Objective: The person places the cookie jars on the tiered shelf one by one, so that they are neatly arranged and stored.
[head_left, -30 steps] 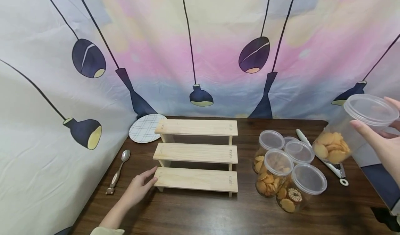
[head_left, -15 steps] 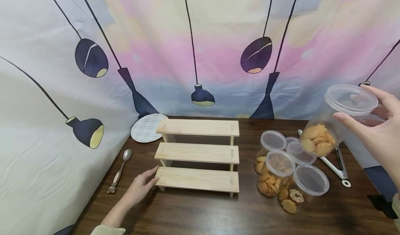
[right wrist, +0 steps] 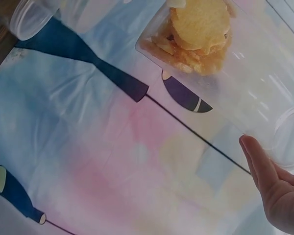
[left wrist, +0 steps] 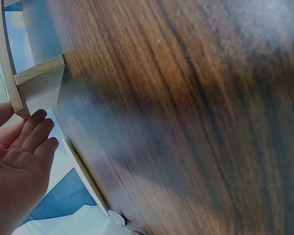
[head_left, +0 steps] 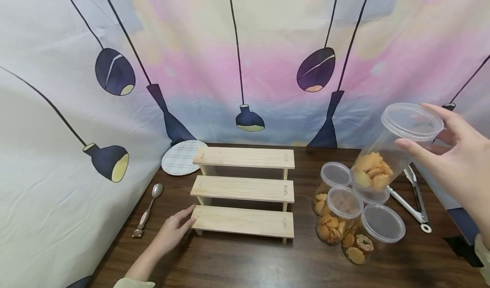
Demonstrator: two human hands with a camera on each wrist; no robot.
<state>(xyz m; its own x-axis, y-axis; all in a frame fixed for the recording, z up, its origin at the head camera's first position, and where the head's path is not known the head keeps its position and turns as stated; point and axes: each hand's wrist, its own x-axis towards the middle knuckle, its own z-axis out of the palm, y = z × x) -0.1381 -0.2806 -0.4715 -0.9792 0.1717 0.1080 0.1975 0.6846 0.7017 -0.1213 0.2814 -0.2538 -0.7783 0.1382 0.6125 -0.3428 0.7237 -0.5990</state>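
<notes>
My right hand [head_left: 455,147] grips a clear plastic jar [head_left: 394,147] just below its lid, fingers and thumb round the upper part. The jar is raised and tilted, with flat yellow crackers [head_left: 372,172] gathered at its bottom. In the right wrist view those crackers [right wrist: 201,36] show up close through the clear wall. My left hand [head_left: 174,229] holds the left end of the lowest board of a three-step wooden shelf [head_left: 243,222], thumb and forefinger at its corners. The left wrist view shows the fingers [left wrist: 36,137] right at the board's end.
Several lidded jars of crackers and cookies [head_left: 340,213] stand in a group right of the shelf. Metal tongs [head_left: 407,205] lie behind them. A spoon [head_left: 147,211] lies left, and a checked plate [head_left: 180,158] is at the back left. A printed cloth [head_left: 268,45] hangs behind the table.
My right hand has carried the jar leftward, from the far right to over the back of the jar group. The left hand stays at the shelf's end. The view has shifted slightly.
</notes>
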